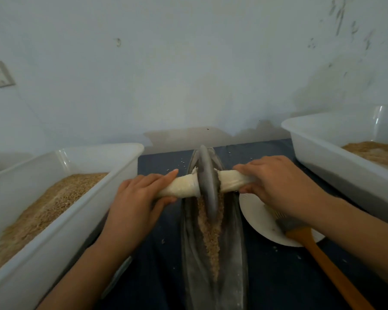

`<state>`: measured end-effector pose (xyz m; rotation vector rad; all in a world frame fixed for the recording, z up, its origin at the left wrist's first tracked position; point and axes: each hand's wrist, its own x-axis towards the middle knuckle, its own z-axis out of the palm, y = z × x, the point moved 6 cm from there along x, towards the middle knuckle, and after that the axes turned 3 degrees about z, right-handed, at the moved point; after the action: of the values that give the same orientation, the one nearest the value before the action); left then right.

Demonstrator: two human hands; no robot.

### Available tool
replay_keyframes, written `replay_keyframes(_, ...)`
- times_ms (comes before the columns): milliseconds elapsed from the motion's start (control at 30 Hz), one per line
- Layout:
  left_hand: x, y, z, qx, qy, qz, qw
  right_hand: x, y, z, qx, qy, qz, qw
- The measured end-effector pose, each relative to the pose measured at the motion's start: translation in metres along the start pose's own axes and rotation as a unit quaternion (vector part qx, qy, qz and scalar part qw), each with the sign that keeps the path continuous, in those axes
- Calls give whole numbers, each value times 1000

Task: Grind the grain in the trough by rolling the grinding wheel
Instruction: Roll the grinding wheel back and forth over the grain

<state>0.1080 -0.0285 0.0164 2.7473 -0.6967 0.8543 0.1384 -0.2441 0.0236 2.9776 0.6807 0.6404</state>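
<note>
- 2 hands grasp a cloth-wrapped axle: the left hand (136, 193) curls round the left handle (179, 186), the right hand (276, 182) round the right handle (231, 181).
- Between them, the grey grinding wheel (208, 182) stands upright in the long, narrow trough (188, 253), its rim in the crushed grain (211, 238) lining the groove.
- Just right of the trough, a white plate (260, 222) carries a wooden-handled brush (318, 249).
- 2 white tubs of grain flank the dark-covered bench (157, 265): left tub (54, 231), right tub (336, 157).
</note>
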Motion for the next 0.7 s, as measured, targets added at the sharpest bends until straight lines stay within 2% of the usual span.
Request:
replay_keyframes(133, -3, -6, -5, -105, -48, -14, 993, -7, -9, -10, -23, -11, -38, 999)
replay_keyframes(267, -12, -10, -15, -275, -140, -56, 950, -21, -23, -35, -6, -75, -73, 994)
replay_keyframes(367, -17, -6, -23, -303, -200, -22, 931, -34, -23, -49, 17, -117, -78, 990)
replay_keyframes(433, -17, -4, -26, -274, -190, 1, 943, -34, -19, -46, 22, -132, -66, 989)
replay_keyframes(533, -11, -3, -21, -204, -124, 6, 971, -22, -11, -29, 32, -133, -30, 990)
replay_keyframes(700, 0, -6, -1, -116, -48, -9, 992, 0, -5, -7, -2, -1, -16, 1000)
